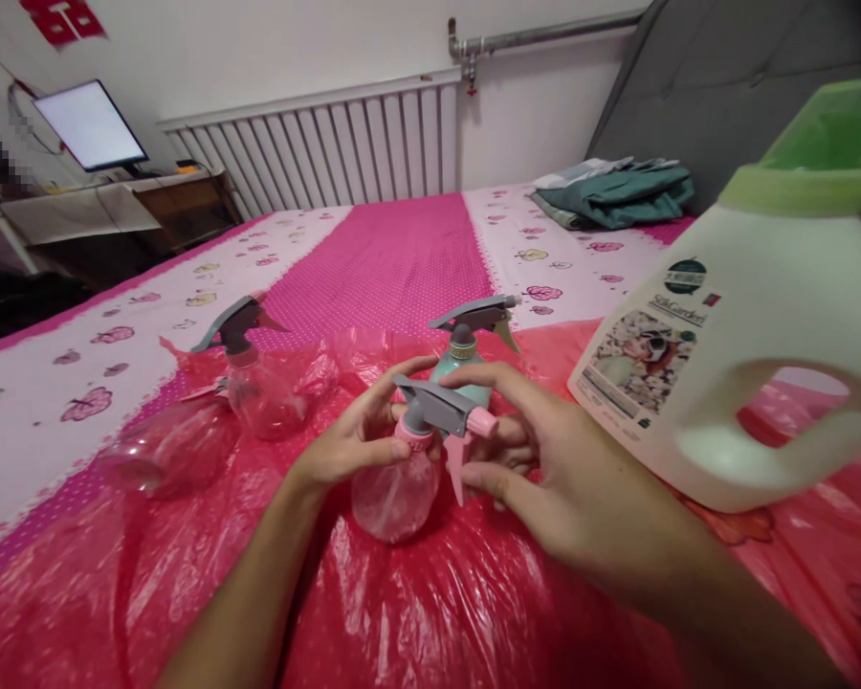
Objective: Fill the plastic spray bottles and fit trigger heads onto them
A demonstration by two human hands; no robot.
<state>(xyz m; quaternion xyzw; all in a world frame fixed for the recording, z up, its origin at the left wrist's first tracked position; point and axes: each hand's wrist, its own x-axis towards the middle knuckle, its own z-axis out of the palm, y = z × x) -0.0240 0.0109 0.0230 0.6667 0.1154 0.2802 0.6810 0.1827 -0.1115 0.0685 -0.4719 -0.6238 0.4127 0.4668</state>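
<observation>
A clear pink spray bottle [394, 498] with a grey and pink trigger head [437, 410] stands upright in front of me on red plastic sheeting. My left hand [363, 431] is closed around its neck, thumb across the pink collar. On the nozzle side, my right hand [538, 445] has its index finger on the grey top and its thumb by the pink trigger. Just behind, partly hidden by my hands, is a turquoise spray bottle [461, 349] with a grey head.
Red plastic sheeting [430, 612] covers the near bed. Left are an upright pink spray bottle [262, 397] and one lying down [176, 450]. A large white detergent jug [732, 287] stands close on the right. Folded clothes [613, 196] lie farther back.
</observation>
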